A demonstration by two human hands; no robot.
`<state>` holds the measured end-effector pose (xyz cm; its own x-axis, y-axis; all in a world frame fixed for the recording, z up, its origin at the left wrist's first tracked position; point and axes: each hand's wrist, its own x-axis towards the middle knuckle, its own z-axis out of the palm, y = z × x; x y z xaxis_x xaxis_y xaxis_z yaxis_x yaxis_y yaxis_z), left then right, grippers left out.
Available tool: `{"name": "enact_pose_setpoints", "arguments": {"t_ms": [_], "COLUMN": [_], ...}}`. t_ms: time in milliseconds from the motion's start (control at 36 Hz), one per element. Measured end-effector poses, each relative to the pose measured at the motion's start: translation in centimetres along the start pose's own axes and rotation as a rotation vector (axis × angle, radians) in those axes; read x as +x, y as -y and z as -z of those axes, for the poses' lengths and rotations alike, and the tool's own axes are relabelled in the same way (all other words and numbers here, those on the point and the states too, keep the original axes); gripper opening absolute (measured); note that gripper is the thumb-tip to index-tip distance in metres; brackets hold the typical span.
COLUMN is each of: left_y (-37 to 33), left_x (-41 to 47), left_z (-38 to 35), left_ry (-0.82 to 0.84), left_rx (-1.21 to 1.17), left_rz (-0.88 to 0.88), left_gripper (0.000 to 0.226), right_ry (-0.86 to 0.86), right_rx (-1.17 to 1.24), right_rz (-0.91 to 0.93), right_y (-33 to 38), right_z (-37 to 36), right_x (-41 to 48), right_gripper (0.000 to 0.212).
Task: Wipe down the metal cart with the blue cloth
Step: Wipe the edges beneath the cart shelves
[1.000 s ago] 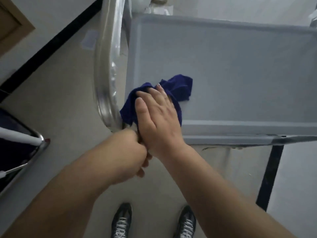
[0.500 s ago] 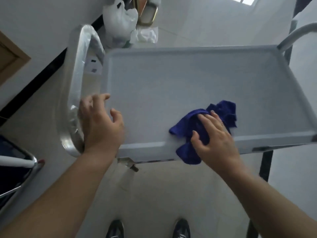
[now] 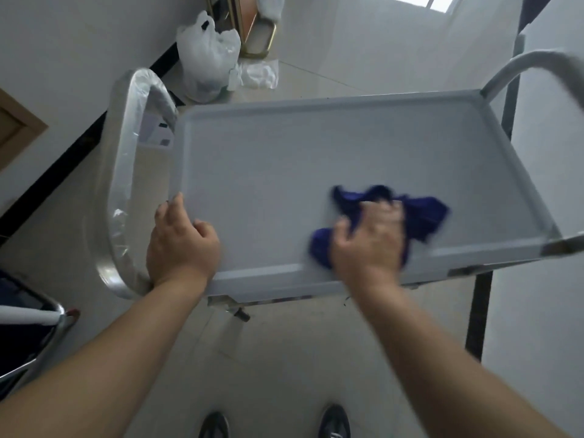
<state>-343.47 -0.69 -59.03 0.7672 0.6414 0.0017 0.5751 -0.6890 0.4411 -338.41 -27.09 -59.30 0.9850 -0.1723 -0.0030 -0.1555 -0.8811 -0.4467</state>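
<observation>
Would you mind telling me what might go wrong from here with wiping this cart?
The blue cloth is bunched under the right hand, so it may skip patches on the metal cart. A castor shows beneath, and the left hand only rests on the near corner, so a hard push might roll the cart away.
</observation>
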Motion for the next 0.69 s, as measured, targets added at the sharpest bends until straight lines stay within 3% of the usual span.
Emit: {"name": "enact_pose_setpoints", "arguments": {"t_ms": [83, 167, 389, 500, 583, 694], "left_y": [0.0, 0.4, 0.6, 0.8, 0.8, 0.8], "left_x": [0.1, 0.5, 0.9, 0.9, 0.8, 0.8], "left_z": [0.1, 0.3, -0.2, -0.6, -1.0, -1.2], "left_ry": [0.006, 0.009, -0.017, -0.032, -0.039, -0.034], "left_rx": [-0.001, -0.008, 0.006, 0.018, 0.03, 0.07], "left_rz": [-0.008, -0.02, -0.031, -0.024, -0.034, -0.039], "left_gripper": [0.063, 0.063, 0.061, 0.062, 0.063, 0.064], "right_ry": [0.227, 0.326, 0.321, 0.199, 0.222, 0.378], "right_rx": [0.008, 0.013, -0.078, -0.142, -0.217, -0.323], "right_rz": [0.207, 0.365, 0.673, 0.615, 0.419, 0.389], "right_y": [7.3, 10.0, -0.1, -7.9, -12.2, -12.4], "right_z": [-1.8, -2.6, 0.7, 5.1, 8.8, 9.8], "right_x": [-5.9, -8.5, -6.1, -2.3, 0.3, 0.7], "right_gripper": [0.082, 0.083, 0.075, 0.075, 0.1, 0.132]}}
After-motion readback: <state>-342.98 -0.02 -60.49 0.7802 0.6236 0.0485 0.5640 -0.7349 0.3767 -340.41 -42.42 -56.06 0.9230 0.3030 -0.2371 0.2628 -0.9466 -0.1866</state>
